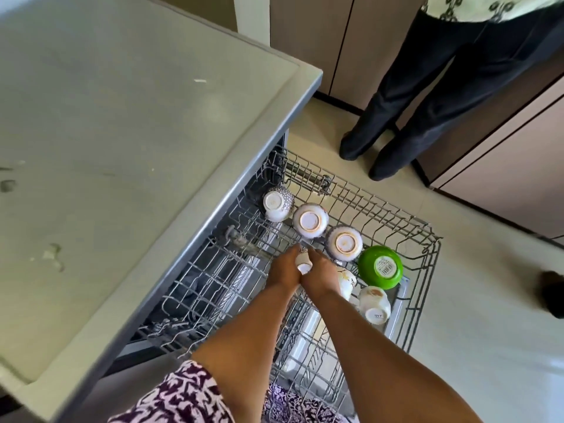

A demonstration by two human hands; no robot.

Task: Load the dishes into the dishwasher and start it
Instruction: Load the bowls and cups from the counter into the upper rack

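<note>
My patterned sleeve (180, 395) sits closest, and from it both forearms reach down into the pulled-out upper rack (421, 270) of the dishwasher. My left hand (283, 270) and right hand (320, 274) meet around a small white cup (303, 264), fingers curled on either side of it, and I hold it upside down just above the wires. I judge this as the loading step, with this cup about to be seated. Next it needs lowering straight between the tines so it rests steady, then letting go with both hands.

Already inverted in the rack are a patterned cup (277, 203), two white bowls (310, 220) (344, 242), a green bowl (380, 267) and two mugs (346, 282) (374, 305), all to my right and just beside the cup. The left half of the rack looks free, so there is room that way. The countertop (122, 117) edge overhangs the rack's left side, and another person's legs (427, 102) stand beyond the far rail, so I'd keep my elbows in
</note>
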